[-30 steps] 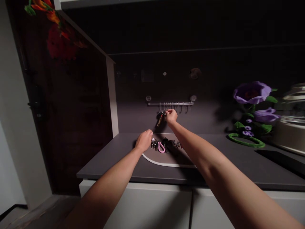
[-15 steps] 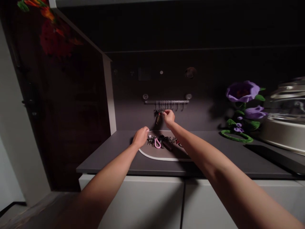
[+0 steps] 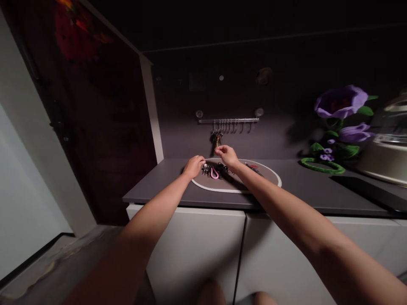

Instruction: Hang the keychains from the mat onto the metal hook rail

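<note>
A bunch of keys [image 3: 218,136] with a brownish tag hangs from a hook at the left part of a clear rail [image 3: 235,120] on the back wall. My right hand [image 3: 228,155] is just below it, thumb and fingertips pinched near the tag's lower end; whether they touch it I cannot tell. My left hand [image 3: 193,167] is at the left rim of an oval mat [image 3: 210,188], fingers closed, their tips beside several keys [image 3: 206,170]. What they hold, if anything, is hidden. A pink loop strap [image 3: 215,173] and more dark keys [image 3: 224,168] lie on the mat.
Purple flowers [image 3: 341,101] with a green ring base stand on the right of the dark counter [image 3: 152,182]. Beside them are a flat black object [image 3: 365,192] and a large pale container [image 3: 386,159]. White cabinet doors [image 3: 197,241] are below; a dark door [image 3: 104,127] is left.
My right hand has dropped from beside the hanging keys to below them. The keys now hang higher, close under the hooks. My left hand stays by the mat; the camera view has tilted down.
</note>
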The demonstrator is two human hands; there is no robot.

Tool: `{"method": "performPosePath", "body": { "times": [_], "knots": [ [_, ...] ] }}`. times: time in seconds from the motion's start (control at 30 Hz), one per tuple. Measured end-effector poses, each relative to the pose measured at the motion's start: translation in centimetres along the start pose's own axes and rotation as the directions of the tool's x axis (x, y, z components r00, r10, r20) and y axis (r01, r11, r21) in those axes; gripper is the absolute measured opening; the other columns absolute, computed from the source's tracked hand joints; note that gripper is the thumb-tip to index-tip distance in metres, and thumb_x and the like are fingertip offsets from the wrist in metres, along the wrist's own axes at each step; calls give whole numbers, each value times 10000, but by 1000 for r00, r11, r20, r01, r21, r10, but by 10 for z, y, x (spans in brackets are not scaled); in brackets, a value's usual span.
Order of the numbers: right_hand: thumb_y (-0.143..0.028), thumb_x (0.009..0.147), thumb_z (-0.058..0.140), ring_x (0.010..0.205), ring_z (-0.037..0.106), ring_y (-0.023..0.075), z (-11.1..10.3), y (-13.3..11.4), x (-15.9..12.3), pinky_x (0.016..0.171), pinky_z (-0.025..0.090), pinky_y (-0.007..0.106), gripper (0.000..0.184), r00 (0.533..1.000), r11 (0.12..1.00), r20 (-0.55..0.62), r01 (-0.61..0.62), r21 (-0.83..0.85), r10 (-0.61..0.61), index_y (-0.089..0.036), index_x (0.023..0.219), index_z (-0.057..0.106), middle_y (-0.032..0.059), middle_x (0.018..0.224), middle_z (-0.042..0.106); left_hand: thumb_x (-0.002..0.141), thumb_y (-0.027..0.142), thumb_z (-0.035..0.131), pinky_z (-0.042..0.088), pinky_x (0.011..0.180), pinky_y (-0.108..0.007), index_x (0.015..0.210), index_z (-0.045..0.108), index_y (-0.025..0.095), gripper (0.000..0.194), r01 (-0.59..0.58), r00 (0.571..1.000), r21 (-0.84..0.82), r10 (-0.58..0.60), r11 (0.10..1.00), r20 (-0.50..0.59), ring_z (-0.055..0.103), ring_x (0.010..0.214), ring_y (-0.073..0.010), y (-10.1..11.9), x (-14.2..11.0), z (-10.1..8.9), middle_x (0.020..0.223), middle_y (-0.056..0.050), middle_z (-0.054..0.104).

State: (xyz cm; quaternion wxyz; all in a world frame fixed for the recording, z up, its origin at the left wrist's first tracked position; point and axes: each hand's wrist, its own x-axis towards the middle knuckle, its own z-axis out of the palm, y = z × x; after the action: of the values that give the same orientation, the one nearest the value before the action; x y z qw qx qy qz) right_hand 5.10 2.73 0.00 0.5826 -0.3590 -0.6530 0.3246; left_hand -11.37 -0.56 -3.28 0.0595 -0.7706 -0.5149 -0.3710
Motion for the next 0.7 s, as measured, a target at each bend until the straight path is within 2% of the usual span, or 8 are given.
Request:
{"method": "performPosePath", "body": {
  "times": [0.17,0.33,0.47,0.7],
  "knots": [
    [-194,699,569,659,534,109,-9,9,-21,672,405,239,68,990,947,128,90,-308,-52,-152,744,596,11,727,627,818,209,469,404,738,-255,825,640,183,174,-14,999,25,13,1000,42,532,807,-154,3,-2,-3,842,-42,595],
    [-181,765,527,727,554,129,-14,9,-25,704,383,234,102,966,769,254,200,-608,-51,-154,775,624,42,807,656,817,232,477,403,736,-254,811,663,198,188,-40,996,68,35,997,80,539,818,-157,1,1,0,858,-44,597],
    [-194,787,521,759,571,141,-11,8,-23,699,377,223,124,955,695,297,230,-682,-25,-155,816,635,60,845,667,814,247,484,401,735,-257,820,673,198,196,-61,993,107,49,992,109,540,829,-163,0,3,2,848,-46,597],
    [-206,781,535,782,579,142,-7,11,-22,688,374,211,129,957,678,289,213,-703,-1,-156,841,638,61,869,671,814,311,489,401,743,-264,840,681,204,221,-99,986,156,75,983,151,538,841,-170,4,4,2,848,-53,584]
  ]
}}
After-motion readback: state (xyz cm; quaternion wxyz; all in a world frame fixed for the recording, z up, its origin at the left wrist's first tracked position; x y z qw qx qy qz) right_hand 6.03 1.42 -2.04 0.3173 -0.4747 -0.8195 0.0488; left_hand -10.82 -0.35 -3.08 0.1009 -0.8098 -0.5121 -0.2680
